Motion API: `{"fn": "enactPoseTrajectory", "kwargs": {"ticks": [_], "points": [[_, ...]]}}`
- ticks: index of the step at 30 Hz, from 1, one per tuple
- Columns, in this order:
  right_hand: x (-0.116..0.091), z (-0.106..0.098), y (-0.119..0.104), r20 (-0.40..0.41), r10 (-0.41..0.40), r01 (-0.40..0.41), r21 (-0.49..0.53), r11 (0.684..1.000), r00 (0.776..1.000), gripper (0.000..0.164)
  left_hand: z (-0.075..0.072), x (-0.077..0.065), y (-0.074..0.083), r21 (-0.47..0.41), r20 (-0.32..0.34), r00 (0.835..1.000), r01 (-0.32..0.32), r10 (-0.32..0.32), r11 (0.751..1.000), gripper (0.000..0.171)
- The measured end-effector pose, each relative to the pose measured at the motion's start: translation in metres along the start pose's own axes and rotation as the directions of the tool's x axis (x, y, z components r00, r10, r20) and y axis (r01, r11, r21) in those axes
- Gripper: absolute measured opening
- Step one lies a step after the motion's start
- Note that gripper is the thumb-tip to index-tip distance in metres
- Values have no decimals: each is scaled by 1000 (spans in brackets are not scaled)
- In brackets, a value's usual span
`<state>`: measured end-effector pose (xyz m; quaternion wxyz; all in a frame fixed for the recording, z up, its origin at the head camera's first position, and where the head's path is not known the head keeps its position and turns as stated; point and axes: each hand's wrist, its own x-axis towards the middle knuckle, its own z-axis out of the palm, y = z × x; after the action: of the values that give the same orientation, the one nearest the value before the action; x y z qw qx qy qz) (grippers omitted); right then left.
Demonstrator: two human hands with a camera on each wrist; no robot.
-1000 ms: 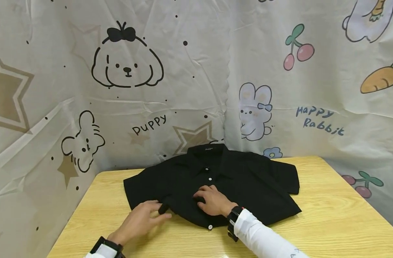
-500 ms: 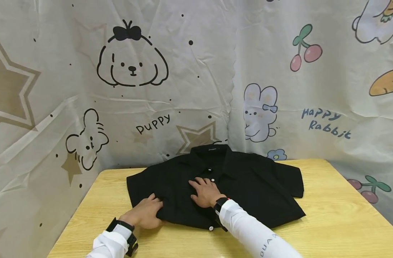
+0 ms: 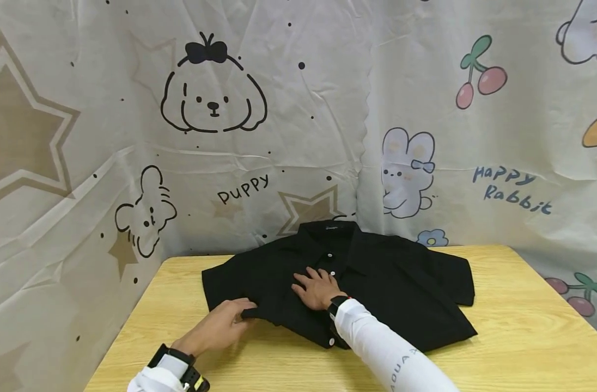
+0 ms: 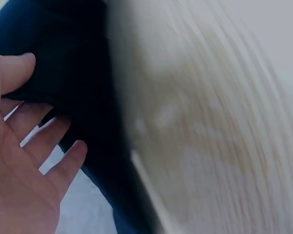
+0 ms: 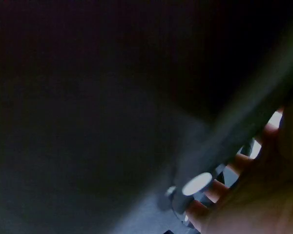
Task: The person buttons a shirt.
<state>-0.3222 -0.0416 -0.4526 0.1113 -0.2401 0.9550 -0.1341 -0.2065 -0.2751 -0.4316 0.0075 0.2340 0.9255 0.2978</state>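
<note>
A black short-sleeved shirt [image 3: 391, 288] with white buttons lies spread on the wooden table, collar at the far side. My left hand [image 3: 222, 324] pinches its near hem on the left, and that edge is raised a little. In the left wrist view the thumb of this hand [image 4: 19, 161] lies over the black cloth [image 4: 73, 63] with the fingers below. My right hand [image 3: 315, 288] rests on the shirt front beside the button row, fingers spread and fairly straight. A white button [image 5: 197, 184] shows near the fingers of the right hand [image 5: 249, 200] in the dark right wrist view.
The light wooden table [image 3: 519, 321] reaches out past the shirt on both sides and in front. Behind it hangs a pale cloth [image 3: 308, 125] printed with cartoon animals, stars and cherries. The shirt's collar [image 3: 328, 227] sits close to that cloth at the back edge.
My left hand has come onto the shirt's hem, gripped it and raised it slightly. My right hand has slid up the shirt front and its fingers have spread. The head view has turned left.
</note>
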Motion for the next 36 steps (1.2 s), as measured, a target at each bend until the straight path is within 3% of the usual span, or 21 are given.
{"fn": "enactPoseTrajectory", "kwargs": {"ticks": [3,6,9,12,18,21,24,26,30,33,36], "points": [[6,-1,1,-42,20,-20,-19,1000,999,49,1,1,8,-22,12,1000,-24,24,999,12],[11,0,2,-67,35,-37,-34,999,997,50,4,1,14,70,50,998,-34,30,997,18],[15,2,0,-65,22,-25,-44,999,998,54,8,0,15,224,108,994,-55,31,973,27],[20,6,-1,-85,-4,2,-26,1000,996,55,10,-2,14,319,163,987,-65,12,945,29],[30,13,0,-89,60,-56,44,997,994,49,10,0,9,415,194,980,-33,-53,909,30],[33,11,-1,-53,84,-81,60,995,995,51,8,0,5,337,190,979,9,-77,942,36],[36,4,-5,-22,90,-88,73,993,996,52,2,-5,1,118,140,987,61,-78,991,33],[38,0,-6,-4,94,-93,71,993,996,52,-1,-8,-1,-45,87,995,54,-50,997,29],[41,-4,-3,40,96,-99,71,993,995,52,0,-14,4,-279,17,1000,10,-6,960,30],[42,-4,-1,61,92,-97,74,993,994,52,2,-17,13,-354,-10,1000,-18,15,935,23],[43,-5,-1,74,87,-93,78,993,993,52,-1,-19,26,-433,-5,999,27,-32,901,33]]}}
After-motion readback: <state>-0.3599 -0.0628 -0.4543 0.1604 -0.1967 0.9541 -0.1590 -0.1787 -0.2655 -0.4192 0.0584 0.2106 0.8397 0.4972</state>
